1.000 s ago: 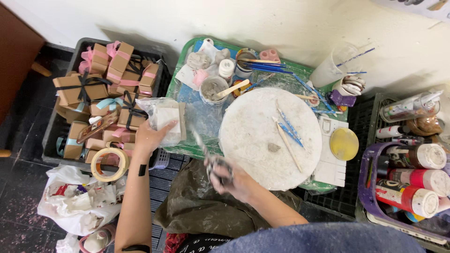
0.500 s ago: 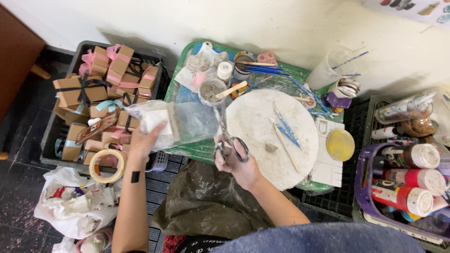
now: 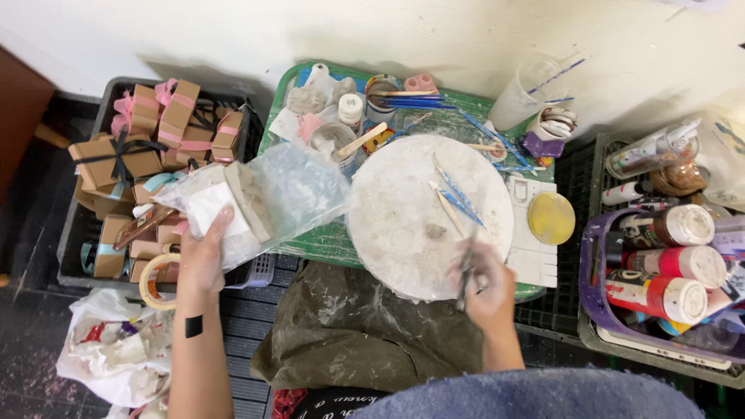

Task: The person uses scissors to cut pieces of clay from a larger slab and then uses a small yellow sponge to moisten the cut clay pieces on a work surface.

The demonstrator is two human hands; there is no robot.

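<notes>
Head view. My left hand [image 3: 203,260] grips a clear plastic bag [image 3: 272,198] by its lower corner, fingers wrapped round it. Inside sits a pale block of clay [image 3: 233,206], partly bared. The bag hangs over the left edge of the green worktop [image 3: 326,247], above a black crate [image 3: 85,264] full of small ribboned gift boxes [image 3: 159,116].

My right hand [image 3: 485,283], smeared with clay, is closed round a thin dark tool [image 3: 466,275] at the near edge of the round white work board [image 3: 431,213]. Motion blur hides which kind of tool it is.

On the board: a small lump of clay [image 3: 436,230], a wooden stick [image 3: 450,213], blue-handled modelling tools [image 3: 458,194]. Just right of it, a yellow disc [image 3: 552,218] on a white palette. Paint tubes [image 3: 660,271] fill a purple basket at far right. Roll of tape [image 3: 159,279] by my left wrist.

Progress, as I judge it: the block remains in the bag, only a scrap of clay on the board, nothing shaped yet. An early stage; most work is left.
</notes>
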